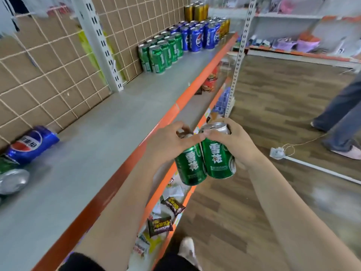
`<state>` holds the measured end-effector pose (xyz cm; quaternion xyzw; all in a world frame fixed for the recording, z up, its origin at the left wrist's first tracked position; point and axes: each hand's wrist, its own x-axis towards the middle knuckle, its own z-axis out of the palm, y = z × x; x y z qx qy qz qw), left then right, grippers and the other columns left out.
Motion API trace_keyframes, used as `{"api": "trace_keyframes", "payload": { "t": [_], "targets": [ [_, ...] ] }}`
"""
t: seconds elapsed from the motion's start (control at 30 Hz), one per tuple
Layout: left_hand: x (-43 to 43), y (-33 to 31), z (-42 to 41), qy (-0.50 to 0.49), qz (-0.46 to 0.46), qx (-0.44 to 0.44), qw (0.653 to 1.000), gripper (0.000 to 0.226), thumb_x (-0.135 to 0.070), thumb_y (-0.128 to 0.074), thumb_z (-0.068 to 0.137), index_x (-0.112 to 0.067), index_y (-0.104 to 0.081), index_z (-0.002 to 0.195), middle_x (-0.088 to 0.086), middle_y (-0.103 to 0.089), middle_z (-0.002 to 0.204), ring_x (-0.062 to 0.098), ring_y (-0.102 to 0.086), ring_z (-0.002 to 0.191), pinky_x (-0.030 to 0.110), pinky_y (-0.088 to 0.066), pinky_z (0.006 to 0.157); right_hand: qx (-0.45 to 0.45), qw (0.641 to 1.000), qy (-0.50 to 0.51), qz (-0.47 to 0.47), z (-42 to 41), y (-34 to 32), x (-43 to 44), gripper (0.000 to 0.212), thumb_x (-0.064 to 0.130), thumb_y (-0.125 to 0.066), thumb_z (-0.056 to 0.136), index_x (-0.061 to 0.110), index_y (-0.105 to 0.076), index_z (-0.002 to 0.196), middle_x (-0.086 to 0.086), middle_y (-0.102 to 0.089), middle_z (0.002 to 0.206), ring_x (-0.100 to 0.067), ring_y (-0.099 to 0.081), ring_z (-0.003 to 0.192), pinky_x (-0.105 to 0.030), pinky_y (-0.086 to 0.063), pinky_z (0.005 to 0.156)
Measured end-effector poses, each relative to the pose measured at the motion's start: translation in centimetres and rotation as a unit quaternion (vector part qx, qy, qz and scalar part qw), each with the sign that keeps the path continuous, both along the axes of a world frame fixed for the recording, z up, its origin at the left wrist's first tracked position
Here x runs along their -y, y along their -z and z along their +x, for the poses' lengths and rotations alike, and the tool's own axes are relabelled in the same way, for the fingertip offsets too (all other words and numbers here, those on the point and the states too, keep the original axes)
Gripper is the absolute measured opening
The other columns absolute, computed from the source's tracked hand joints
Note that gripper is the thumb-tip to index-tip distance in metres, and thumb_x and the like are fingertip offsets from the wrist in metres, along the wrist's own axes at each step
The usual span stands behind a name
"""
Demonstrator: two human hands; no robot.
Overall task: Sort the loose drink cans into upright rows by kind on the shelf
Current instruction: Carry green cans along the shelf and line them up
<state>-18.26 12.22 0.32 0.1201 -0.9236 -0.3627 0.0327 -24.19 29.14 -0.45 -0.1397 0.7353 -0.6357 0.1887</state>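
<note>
Running along the left is the grey shelf (pixel 109 122) with its orange front edge. Up at the far end, the green rows (pixel 162 51), blue rows (pixel 197 36) and gold cans (pixel 196 11) all stand upright. At the near end a loose blue can (pixel 31 144) lies on its side by the back mesh, with a silver-bottomed can (pixel 11 180) just beside it. Past the front edge, the left hand (pixel 166 141) has its fingers wrapped round one green can (pixel 190 167) and the right hand (pixel 236 141) grips a second green can (pixel 217 157), the two touching.
</note>
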Motion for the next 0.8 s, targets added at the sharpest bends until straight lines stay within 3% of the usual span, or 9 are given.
{"api": "trace_keyframes", "payload": {
  "t": [0.1,0.23,0.33,0.4,0.47,0.6,0.8],
  "targets": [
    [0.0,0.1,-4.9,0.008,-0.024,0.004,1.0,0.041,-0.074,-0.058,0.069,-0.035,-0.059,0.083,-0.017,-0.059,0.08,0.003,-0.054,0.077,0.02,-0.04,0.066,-0.021,1.0,0.008,0.0,-4.7,0.3,0.0,0.048,0.042,-0.083,0.059,0.023,-0.067,0.101,-0.015,-0.063,0.113,-0.024,-0.066,0.096,-0.047,-0.053,0.089],
    [0.9,0.4,-12.2,0.007,-0.078,-0.011,0.997,0.044,-0.079,-0.052,0.069,-0.038,-0.057,0.083,-0.014,-0.062,0.092,0.013,-0.057,0.09,0.03,-0.045,0.076,-0.071,0.997,0.001,0.015,-11.5,0.0,0.2,0.042,0.045,-0.08,0.058,0.024,-0.07,0.093,-0.018,-0.067,0.098,-0.035,-0.063,0.094,-0.051,-0.049,0.088],
    [1.9,-0.1,-17.5,-0.008,-0.082,-0.023,0.996,0.058,-0.089,-0.043,0.058,-0.039,-0.058,0.083,-0.011,-0.066,0.095,0.017,-0.061,0.094,0.031,-0.047,0.077,-0.077,0.997,-0.015,0.028,-17.0,-0.8,0.7,0.036,0.031,-0.083,0.066,0.018,-0.069,0.097,-0.012,-0.069,0.089,-0.029,-0.065,0.085,-0.047,-0.051,0.085],
    [2.3,-0.8,-21.0,-0.026,-0.075,-0.036,0.996,0.065,-0.092,-0.036,0.048,-0.041,-0.057,0.082,-0.012,-0.066,0.09,0.016,-0.062,0.09,0.033,-0.05,0.077,-0.088,0.995,-0.028,0.027,-20.5,-1.2,0.9,0.029,0.02,-0.081,0.071,0.017,-0.069,0.097,0.0,-0.07,0.083,-0.016,-0.065,0.08,-0.038,-0.052,0.078],
    [2.6,-1.5,-24.2,-0.033,-0.059,-0.038,0.997,0.055,-0.089,-0.044,0.052,-0.042,-0.055,0.076,-0.013,-0.062,0.082,0.015,-0.061,0.086,0.03,-0.047,0.073,-0.109,0.993,-0.028,0.033,-24.0,-1.5,1.2,0.028,0.017,-0.081,0.072,0.02,-0.069,0.097,0.008,-0.07,0.083,-0.008,-0.065,0.079,-0.028,-0.051,0.076],
    [3.2,-2.4,-28.7,-0.041,-0.066,-0.05,0.996,0.037,-0.078,-0.059,0.065,-0.042,-0.052,0.07,-0.015,-0.058,0.079,0.012,-0.059,0.084,0.027,-0.042,0.071,-0.129,0.99,-0.008,0.055,-29.7,-1.4,1.7,0.031,0.018,-0.082,0.069,0.024,-0.069,0.097,0.009,-0.07,0.084,-0.005,-0.064,0.078,-0.025,-0.049,0.076],
    [3.3,-2.4,-36.3,-0.068,-0.12,-0.05,0.989,0.046,-0.064,-0.063,0.075,-0.025,-0.063,0.099,-0.005,-0.064,0.099,0.015,-0.056,0.09,0.026,-0.037,0.071,-0.198,0.973,-0.07,0.095,-39.8,-1.0,3.3,0.033,0.026,-0.079,0.068,0.025,-0.068,0.1,0.007,-0.07,0.093,-0.008,-0.064,0.086,-0.022,-0.047,0.072]
  ]
}}
